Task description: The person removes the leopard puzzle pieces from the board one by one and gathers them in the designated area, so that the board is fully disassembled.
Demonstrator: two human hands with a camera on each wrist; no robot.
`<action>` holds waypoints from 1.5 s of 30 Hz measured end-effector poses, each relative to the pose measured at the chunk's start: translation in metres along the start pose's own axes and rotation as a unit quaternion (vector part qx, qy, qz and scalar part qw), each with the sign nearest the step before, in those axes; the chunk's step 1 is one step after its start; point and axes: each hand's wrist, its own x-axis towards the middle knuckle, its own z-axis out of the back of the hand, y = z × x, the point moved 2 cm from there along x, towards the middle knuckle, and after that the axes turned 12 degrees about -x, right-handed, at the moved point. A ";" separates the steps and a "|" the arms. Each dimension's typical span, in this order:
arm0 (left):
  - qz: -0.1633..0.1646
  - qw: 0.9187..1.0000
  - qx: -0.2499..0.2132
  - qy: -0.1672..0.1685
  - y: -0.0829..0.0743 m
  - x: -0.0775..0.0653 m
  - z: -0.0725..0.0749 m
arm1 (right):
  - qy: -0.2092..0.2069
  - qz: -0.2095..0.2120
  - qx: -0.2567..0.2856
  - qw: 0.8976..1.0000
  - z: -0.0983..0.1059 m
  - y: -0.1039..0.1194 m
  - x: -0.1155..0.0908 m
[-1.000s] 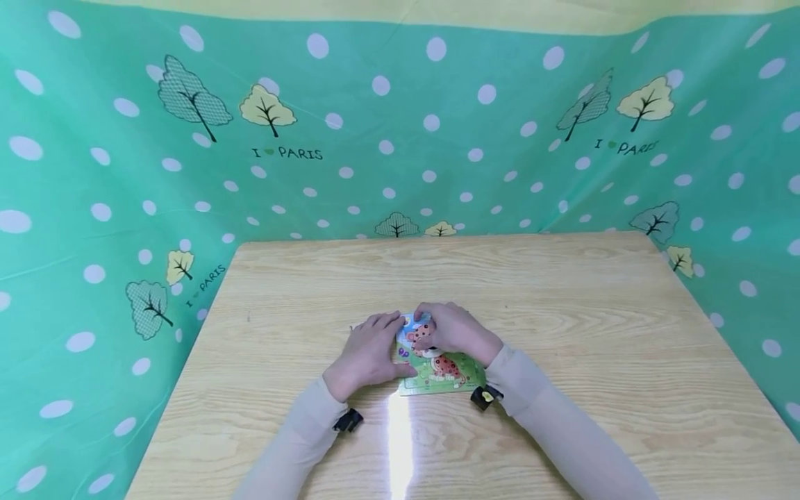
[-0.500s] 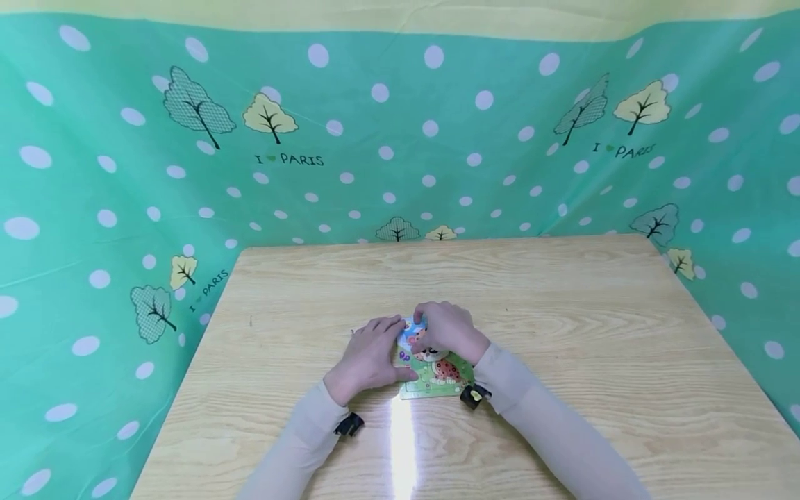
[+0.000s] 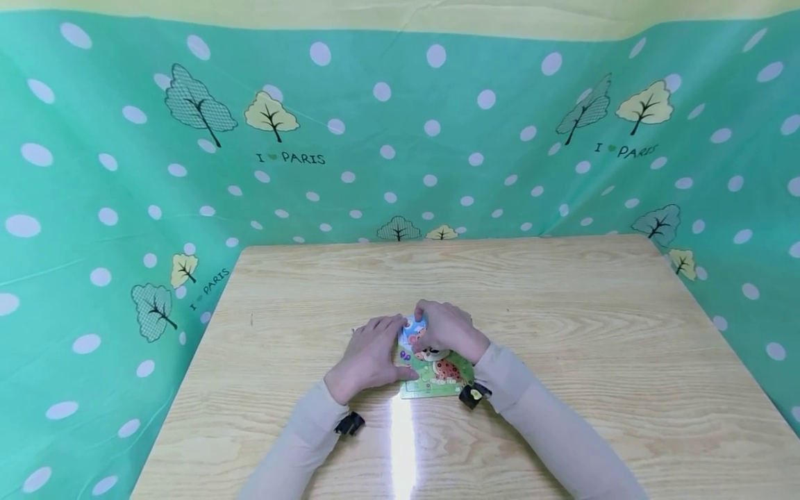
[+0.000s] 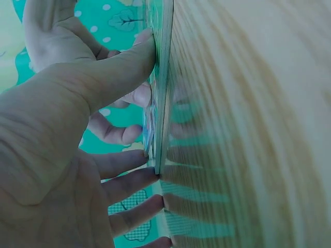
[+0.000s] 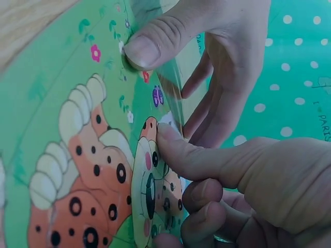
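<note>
A flat picture puzzle board [image 3: 431,385] with a spotted leopard on green grass lies on the table between the hands. My left hand [image 3: 369,353] rests along its left side, the thumb [image 4: 132,59] pressing on the board's face and the other fingers spread straight at the edge and on the tabletop. With thumb and curled fingers, my right hand [image 3: 451,330] pinches the leopard-head puzzle piece [image 5: 142,191] over the upper part of the board. In the right wrist view that piece stands slightly proud of the surface and tilted. The leopard's body [image 5: 93,170] lies flat below it.
The wooden table [image 3: 562,298] stretches around the board on all sides. A green dotted cloth [image 3: 350,90] hangs behind and at both sides. Light glares in a bright strip [image 3: 403,444] on the near tabletop.
My right hand has shifted slightly left, and the leopard-head piece now sits lower, closer to the body. During the last half second both hands stay almost still. The left hand keeps its place.
</note>
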 end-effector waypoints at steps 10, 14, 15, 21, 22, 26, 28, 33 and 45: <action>0.005 1.000 -0.008 -0.016 0.000 -0.001 0.001 | -0.056 0.039 0.141 0.988 -0.016 -0.027 0.000; 0.008 1.000 -0.012 -0.015 0.000 -0.001 0.000 | -0.082 0.045 0.181 0.979 -0.018 -0.032 -0.001; 0.007 1.000 -0.013 -0.014 0.000 -0.001 0.000 | -0.084 0.047 0.193 0.976 -0.018 -0.033 -0.001; 0.006 1.000 0.007 0.000 -0.001 -0.001 0.000 | -0.075 0.065 0.258 0.961 -0.019 -0.043 -0.001; 0.005 1.000 0.010 0.002 0.000 -0.001 -0.001 | -0.074 0.063 0.269 0.958 -0.020 -0.045 -0.001; -0.002 1.000 0.013 0.004 0.000 -0.002 -0.001 | -0.074 0.046 0.297 0.951 -0.020 -0.053 -0.001; -0.008 1.000 0.010 0.004 -0.001 -0.002 -0.001 | -0.076 0.039 0.307 0.948 -0.019 -0.056 -0.002; -0.019 1.000 0.002 0.010 -0.001 -0.004 -0.002 | -0.092 0.034 0.314 0.944 -0.016 -0.066 -0.005; -0.015 0.999 -0.018 0.026 -0.002 -0.007 -0.003 | -0.116 -0.007 0.311 0.943 -0.011 -0.098 -0.009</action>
